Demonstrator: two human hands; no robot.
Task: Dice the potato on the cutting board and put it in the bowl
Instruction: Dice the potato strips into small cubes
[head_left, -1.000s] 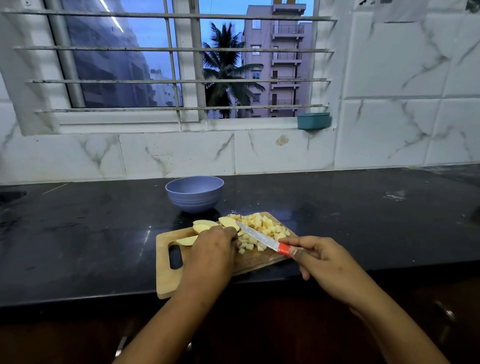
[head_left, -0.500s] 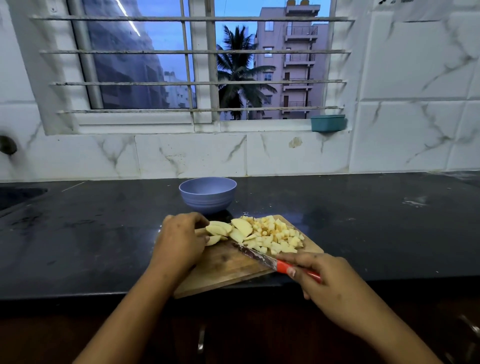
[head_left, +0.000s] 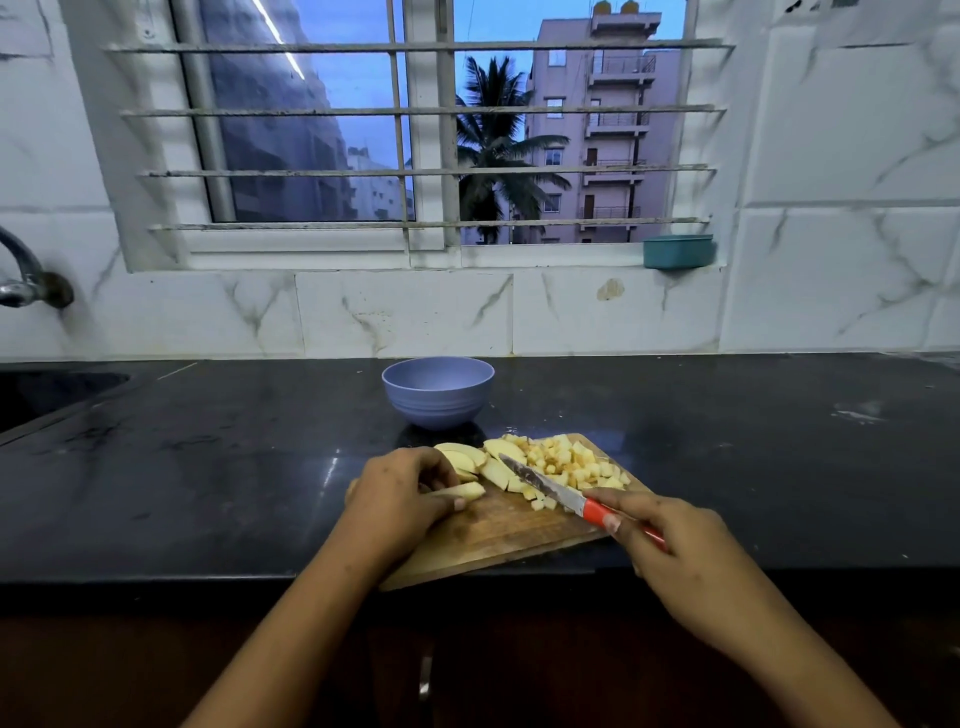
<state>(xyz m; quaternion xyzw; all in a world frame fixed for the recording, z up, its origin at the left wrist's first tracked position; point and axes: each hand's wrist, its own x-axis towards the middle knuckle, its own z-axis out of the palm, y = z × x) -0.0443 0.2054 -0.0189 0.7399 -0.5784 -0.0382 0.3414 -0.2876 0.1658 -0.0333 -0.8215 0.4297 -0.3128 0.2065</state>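
Note:
A wooden cutting board (head_left: 498, 535) lies at the front edge of the black counter. On its far right part sits a pile of diced potato (head_left: 571, 462). Several potato slices (head_left: 493, 460) lie left of the pile. My left hand (head_left: 400, 493) pinches one potato slice (head_left: 465, 491) down on the board. My right hand (head_left: 670, 545) grips the red handle of a knife (head_left: 550, 488), whose blade points up-left over the board beside the dice. An empty blue bowl (head_left: 438, 391) stands just behind the board.
A sink (head_left: 47, 395) and a tap (head_left: 26, 283) are at the far left. A teal container (head_left: 678, 252) sits on the window ledge. The tiled wall runs behind the black counter (head_left: 753, 457).
My left hand has pulled one slice away from the other slices toward me on the board. The knife stays low on the right, its blade now lifted slightly beside the dice.

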